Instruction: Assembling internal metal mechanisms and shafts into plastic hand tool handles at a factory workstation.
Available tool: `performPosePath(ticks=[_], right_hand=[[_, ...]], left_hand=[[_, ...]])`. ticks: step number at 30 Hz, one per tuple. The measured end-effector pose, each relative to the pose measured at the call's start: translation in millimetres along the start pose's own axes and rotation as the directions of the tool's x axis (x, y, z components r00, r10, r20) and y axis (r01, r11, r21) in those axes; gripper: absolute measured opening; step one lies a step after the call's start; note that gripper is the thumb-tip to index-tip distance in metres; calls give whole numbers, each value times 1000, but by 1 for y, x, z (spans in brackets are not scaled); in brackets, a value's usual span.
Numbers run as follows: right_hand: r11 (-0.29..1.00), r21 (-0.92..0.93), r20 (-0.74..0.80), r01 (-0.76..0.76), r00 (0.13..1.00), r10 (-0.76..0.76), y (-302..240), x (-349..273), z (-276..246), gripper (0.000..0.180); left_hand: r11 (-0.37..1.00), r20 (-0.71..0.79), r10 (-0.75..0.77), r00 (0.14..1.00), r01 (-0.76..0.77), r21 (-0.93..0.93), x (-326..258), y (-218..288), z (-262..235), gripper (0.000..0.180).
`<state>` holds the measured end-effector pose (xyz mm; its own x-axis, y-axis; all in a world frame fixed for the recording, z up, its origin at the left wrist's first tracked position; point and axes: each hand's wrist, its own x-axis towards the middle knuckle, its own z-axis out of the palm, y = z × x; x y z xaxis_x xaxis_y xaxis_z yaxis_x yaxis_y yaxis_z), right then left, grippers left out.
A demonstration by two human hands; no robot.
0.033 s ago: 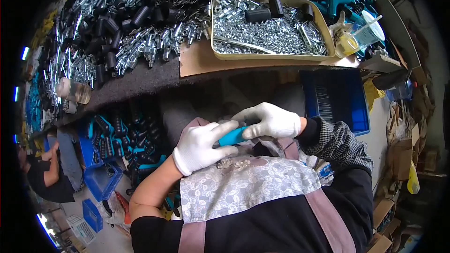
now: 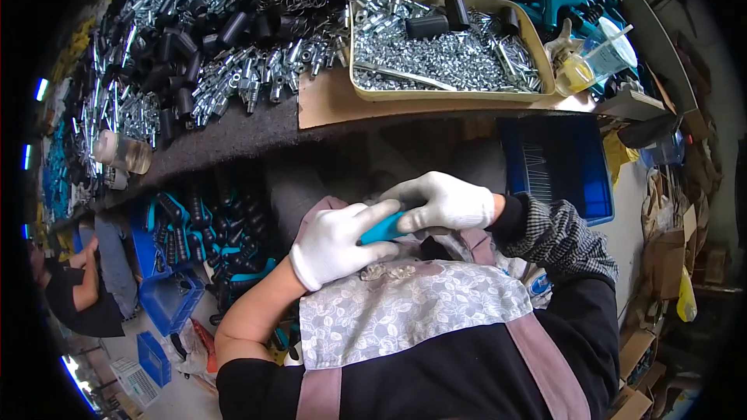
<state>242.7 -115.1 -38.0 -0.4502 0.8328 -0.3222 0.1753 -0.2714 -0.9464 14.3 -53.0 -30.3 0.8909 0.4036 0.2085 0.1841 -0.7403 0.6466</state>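
Both hands wear white gloves and meet in front of my apron. Between them is a teal, smooth-sided piece (image 2: 382,229), perhaps a plastic housing; most of it is hidden by the fingers. My left hand (image 2: 336,243) grips it from the left, its fingers and thumb closed about its near end. My right hand (image 2: 445,204) closes on its other end, thumb on top and fingers curled over the far side.
Ahead, the bench holds a beige tray (image 2: 447,96) of small metal parts, piled black sleeves (image 2: 233,27), springs and teal pieces. A clear jar (image 2: 123,152) and a plastic cup (image 2: 611,54) stand near its edge. Blue crates (image 2: 609,187) flank me; a person (image 2: 82,288) sits at left.
Both hands and the teal piece have shifted very slightly to the left. The grip looks the same.
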Motion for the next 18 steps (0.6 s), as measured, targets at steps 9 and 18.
performPosePath(ticks=[9, 18], right_hand=[[845, -529, -14, 79, 995, -102, -26, 2, -16, 49], [272, -798, -600, -537, 669, -439, -39, 25, -204, 22]], left_hand=[[995, -69, 77, 995, -73, 65, 11, -8, 9, 43], [997, -222, 0, 975, 16, 71, 10, -9, 0, 45]])
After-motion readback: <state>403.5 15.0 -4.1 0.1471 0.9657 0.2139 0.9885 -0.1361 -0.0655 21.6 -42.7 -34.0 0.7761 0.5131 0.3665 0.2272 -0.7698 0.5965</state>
